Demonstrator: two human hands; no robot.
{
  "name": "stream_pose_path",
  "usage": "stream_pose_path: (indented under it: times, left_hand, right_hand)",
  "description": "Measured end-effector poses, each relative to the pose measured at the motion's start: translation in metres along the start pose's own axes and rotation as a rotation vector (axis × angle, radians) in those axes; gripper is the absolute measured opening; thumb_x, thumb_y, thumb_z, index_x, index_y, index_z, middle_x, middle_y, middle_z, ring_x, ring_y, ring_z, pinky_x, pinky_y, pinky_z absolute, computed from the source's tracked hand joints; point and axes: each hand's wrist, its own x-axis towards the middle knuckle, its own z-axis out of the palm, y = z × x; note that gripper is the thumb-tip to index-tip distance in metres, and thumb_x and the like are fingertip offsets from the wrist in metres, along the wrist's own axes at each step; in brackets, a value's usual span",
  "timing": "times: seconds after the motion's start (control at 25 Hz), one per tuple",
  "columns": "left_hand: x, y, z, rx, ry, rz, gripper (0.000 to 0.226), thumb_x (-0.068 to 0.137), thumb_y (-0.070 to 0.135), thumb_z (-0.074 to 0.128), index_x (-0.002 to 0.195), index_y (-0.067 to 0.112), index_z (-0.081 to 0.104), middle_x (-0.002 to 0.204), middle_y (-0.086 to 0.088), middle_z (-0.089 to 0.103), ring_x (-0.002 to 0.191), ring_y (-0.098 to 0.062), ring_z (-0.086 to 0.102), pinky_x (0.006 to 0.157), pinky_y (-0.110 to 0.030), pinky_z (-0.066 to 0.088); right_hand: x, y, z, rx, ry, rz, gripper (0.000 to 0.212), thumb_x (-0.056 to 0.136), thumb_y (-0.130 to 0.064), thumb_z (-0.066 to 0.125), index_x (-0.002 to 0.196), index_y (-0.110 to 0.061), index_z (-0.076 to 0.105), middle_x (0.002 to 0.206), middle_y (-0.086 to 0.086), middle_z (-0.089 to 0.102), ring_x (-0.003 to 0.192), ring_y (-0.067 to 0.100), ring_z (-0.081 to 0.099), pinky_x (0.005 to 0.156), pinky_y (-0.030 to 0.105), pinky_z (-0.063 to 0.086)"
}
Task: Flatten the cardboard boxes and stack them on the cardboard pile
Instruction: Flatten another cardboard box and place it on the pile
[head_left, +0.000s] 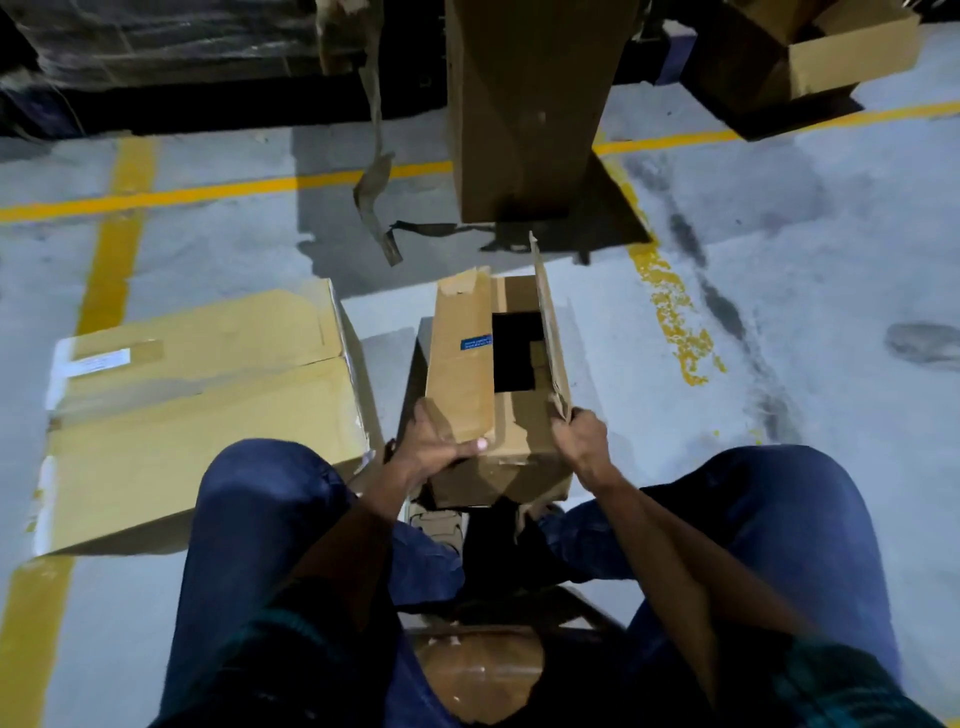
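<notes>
A narrow brown cardboard box (467, 374) stands on the floor between my knees, its top partly open with a dark gap inside and a small blue label on the left flap. My left hand (439, 441) grips the near end of the left flap, thumb across the box's edge. My right hand (582, 441) pinches the near corner of the right flap (550, 332), which stands upright. A larger closed box (197, 415) lies on the floor to the left, close beside my left knee.
A tall cardboard box (524, 104) stands straight ahead with loose tape strips (374, 182) hanging beside it. Open boxes (810, 57) sit at the far right, wrapped pallets at the far left. Yellow lines cross the grey floor. More cardboard (478, 670) lies under me.
</notes>
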Motion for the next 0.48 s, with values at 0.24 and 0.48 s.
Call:
stream_pose_path:
  times: [0.24,0.48]
  left_hand:
    - [0.027,-0.004,0.01,0.292,-0.024,0.009,0.147,0.049,0.066,0.088,0.156,0.022,-0.002,0.152,-0.015,0.024,0.139,-0.034,0.035,0.115,-0.046,0.034]
    - [0.038,-0.008,0.023,0.561,-0.062,0.045,0.144,0.061,0.078,0.073,0.154,0.016,-0.018,0.159,-0.018,0.007,0.138,-0.04,0.035,0.111,-0.05,0.037]
  right_hand:
    - [0.004,0.001,0.005,0.367,0.196,0.221,0.074,0.094,-0.067,0.043,0.125,-0.003,0.062,0.122,0.024,0.062,0.116,0.041,0.056,0.101,0.045,0.045]
    - [0.028,0.018,0.013,0.921,0.422,0.629,0.097,0.084,-0.082,0.041,0.142,-0.004,0.038,0.139,0.017,0.051,0.125,0.04,0.05,0.106,0.053,0.042]
